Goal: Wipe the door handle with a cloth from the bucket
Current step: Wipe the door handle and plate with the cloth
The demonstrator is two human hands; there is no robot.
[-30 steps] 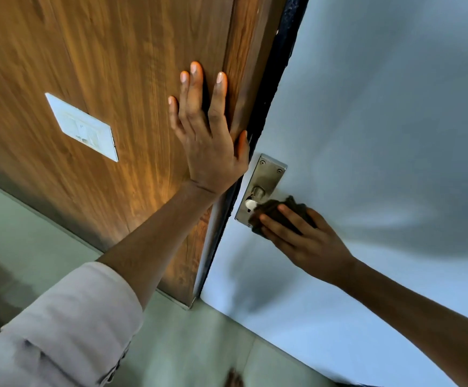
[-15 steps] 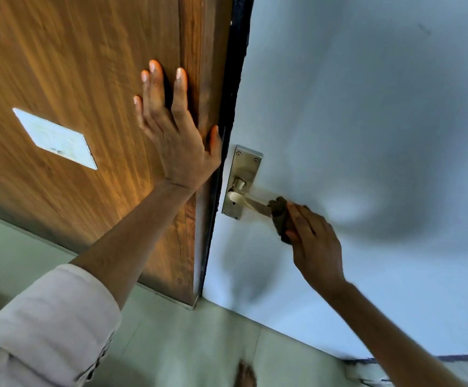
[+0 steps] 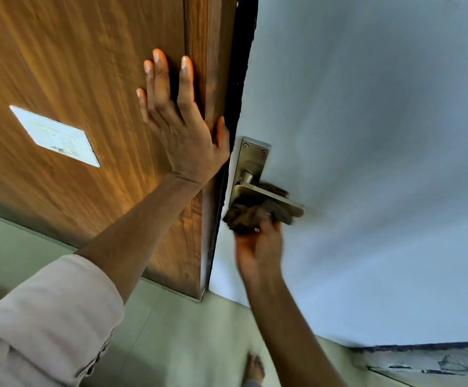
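Wiping well under way: dark cloth [image 3: 251,216] bunched under and behind the door handle [image 3: 271,195], against the lever's underside near the backplate [image 3: 252,163] on the pale door [image 3: 366,163]. Right hand [image 3: 257,247] blurred, gripping the cloth from below; fingers closed on it, exact hold unclear. Left hand [image 3: 179,127] flat on the wooden panel [image 3: 73,65], fingers spread. Bucket out of view. Left to do, probably: lever's top and tip, then the backplate. Half a second ago, cloth at the lever's far end; now back under its base, hand lower.

Soft daylight; right hand [image 3: 257,248] motion-blurred; wide-angle warp.
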